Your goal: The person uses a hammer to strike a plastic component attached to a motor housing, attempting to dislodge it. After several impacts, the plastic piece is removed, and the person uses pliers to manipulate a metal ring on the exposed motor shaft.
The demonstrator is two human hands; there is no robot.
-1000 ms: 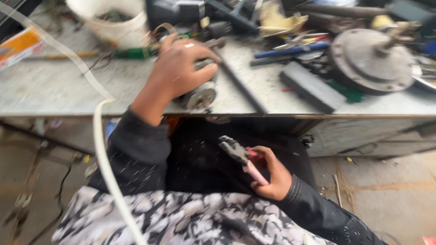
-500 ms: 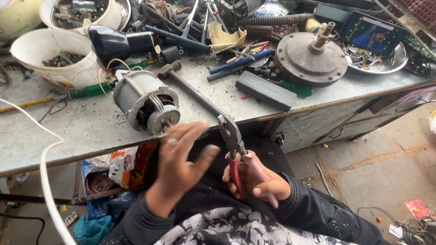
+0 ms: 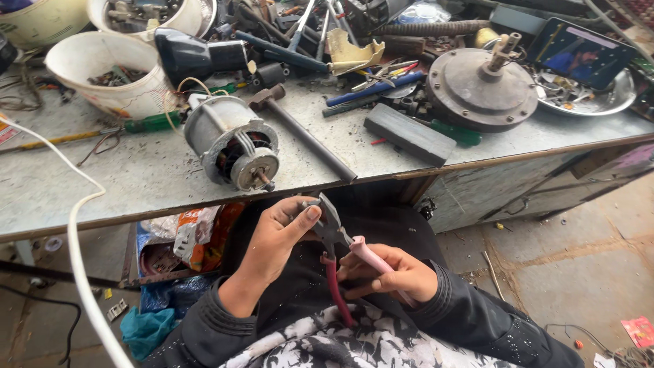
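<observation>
The right hand [image 3: 392, 272] has its fingers wrapped around the pink handles of the pliers [image 3: 340, 255], held over the lap below the surface [image 3: 102, 184]; the left hand [image 3: 276, 238] pinches the pliers' metal head with its fingertips, near the motor [image 3: 231, 146]

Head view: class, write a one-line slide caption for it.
Both hands, left hand and right hand, hold pink-handled pliers below a cluttered workbench bearing an electric motor.

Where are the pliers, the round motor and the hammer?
pliers [image 3: 332, 234]: head view, on the metal joint below the jaws.
round motor [image 3: 231, 142]: head view, on its grey casing.
hammer [image 3: 306, 142]: head view, on its handle's middle.
</observation>
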